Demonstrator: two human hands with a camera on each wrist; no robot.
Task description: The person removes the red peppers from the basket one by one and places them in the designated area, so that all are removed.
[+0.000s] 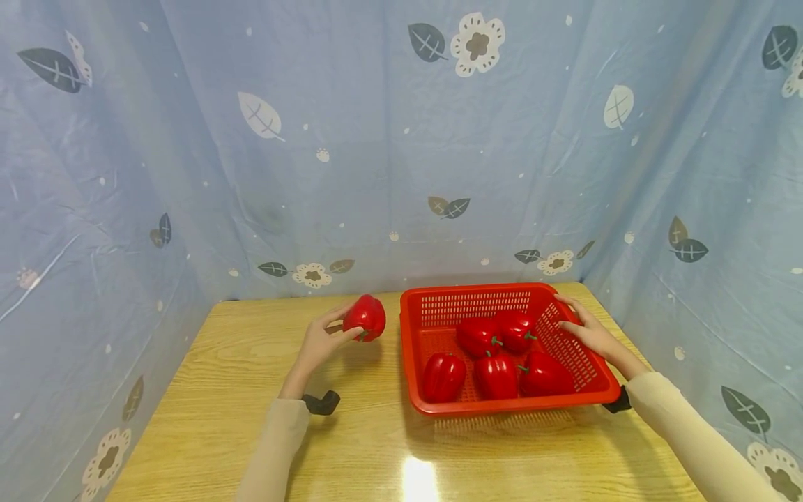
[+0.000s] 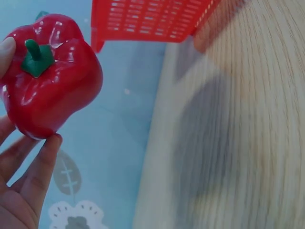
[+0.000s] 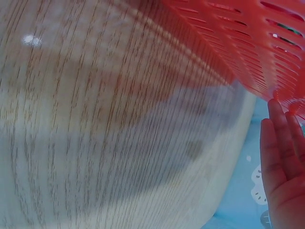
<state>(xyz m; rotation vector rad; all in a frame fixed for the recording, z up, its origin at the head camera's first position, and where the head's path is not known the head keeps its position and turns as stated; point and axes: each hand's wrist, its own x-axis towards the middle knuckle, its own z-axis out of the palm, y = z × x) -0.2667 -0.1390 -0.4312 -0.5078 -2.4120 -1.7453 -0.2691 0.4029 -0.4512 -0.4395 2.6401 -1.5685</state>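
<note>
My left hand (image 1: 323,343) holds a glossy red bell pepper (image 1: 366,317) above the table, left of the basket. Thumb and fingers grip its sides, and its green stem (image 2: 34,56) faces the left wrist camera. At the right, my right hand (image 1: 592,335) holds the side of a red plastic basket (image 1: 502,402). The thumb reaches over the rim to the inside, while the fingers (image 3: 285,138) lie fairly straight along the outer wall. Several red bell peppers (image 1: 444,377) with green stems lie in the basket.
The basket stands on a light wood-grain table (image 1: 251,348). Blue curtains (image 1: 351,174) with leaf and flower prints enclose the back and both sides. A dark strap end (image 1: 322,403) sticks out by the left wrist.
</note>
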